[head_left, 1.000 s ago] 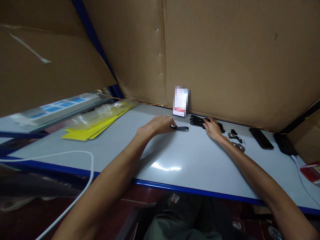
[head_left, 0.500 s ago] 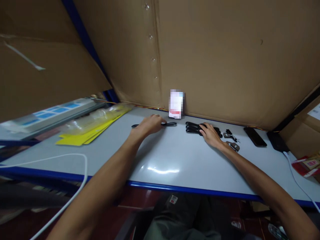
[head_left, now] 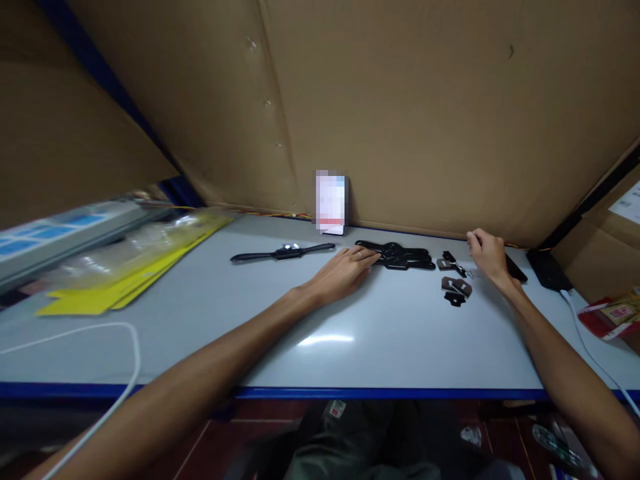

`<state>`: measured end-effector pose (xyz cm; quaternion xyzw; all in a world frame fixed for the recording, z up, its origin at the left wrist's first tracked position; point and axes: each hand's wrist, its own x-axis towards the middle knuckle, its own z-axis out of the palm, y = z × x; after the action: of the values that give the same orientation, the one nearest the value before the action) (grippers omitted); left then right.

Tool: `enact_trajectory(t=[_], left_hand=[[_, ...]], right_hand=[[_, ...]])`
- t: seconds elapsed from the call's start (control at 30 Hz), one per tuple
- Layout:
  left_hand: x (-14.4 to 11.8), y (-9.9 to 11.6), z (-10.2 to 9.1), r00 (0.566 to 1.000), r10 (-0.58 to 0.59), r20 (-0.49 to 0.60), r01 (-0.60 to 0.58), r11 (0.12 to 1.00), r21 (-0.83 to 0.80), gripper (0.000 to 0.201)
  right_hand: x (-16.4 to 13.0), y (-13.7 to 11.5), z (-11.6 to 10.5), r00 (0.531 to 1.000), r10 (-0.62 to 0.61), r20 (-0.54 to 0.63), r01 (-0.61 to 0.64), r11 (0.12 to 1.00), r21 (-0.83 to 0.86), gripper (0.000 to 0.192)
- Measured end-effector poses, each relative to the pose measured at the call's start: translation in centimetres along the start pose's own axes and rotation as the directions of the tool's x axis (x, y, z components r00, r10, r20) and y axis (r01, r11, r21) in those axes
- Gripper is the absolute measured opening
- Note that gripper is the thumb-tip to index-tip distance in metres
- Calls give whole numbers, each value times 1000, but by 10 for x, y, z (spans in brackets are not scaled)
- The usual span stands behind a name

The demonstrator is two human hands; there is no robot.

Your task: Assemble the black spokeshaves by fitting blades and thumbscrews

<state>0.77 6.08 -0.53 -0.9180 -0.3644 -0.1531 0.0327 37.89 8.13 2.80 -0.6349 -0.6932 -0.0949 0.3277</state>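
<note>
Where fingers (head_left: 367, 257) reach: black straps (head_left: 400, 255).

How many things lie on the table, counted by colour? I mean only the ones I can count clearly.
Black: 3, the watch, the strap pile, the phone
Yellow: 1, the card stack
White: 2, the cables
Red: 1, the packet
Total: 7
</note>
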Motion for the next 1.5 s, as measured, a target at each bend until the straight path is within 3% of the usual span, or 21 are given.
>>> enact_trajectory(t=[0.17,0.27,0.4,0.5,0.73,0.9,1.17,1.37,1.5], left_hand=[[0,-4,5,998,47,33,-49,996,69,44],[1,-5,8,999,44,16,-45,996,73,44],[3,-6,8,999,34,9,-34,999,19,42],[1,-7,3,998,59,37,-59,998,-17,42],[-9,1,-16,980,153,129,-134,980,-146,35],[-13,19,-21,960,229,163,-200,964,-175,32],[-15,35,-21,947,295,131,-264,941,-210,27],[-16,37,-19,950,286,127,-258,946,-196,28],[-17,37,-18,953,280,116,-254,946,-200,28]], right_hand=[[-2,5,-3,999,27,37,-24,997,-79,41],[0,4,-6,988,-26,152,45,991,-127,47],[-3,11,-7,937,-26,348,105,972,-209,35],[-9,16,-7,906,-10,423,108,972,-208,22],[-20,-3,-5,899,21,437,61,983,-174,35],[-31,-27,3,868,59,493,91,957,-274,37],[-38,-41,-5,822,-61,566,189,967,-170,20],[-48,-55,-1,813,-188,551,200,979,40,23],[-49,-63,0,805,-239,543,224,970,95,25]])
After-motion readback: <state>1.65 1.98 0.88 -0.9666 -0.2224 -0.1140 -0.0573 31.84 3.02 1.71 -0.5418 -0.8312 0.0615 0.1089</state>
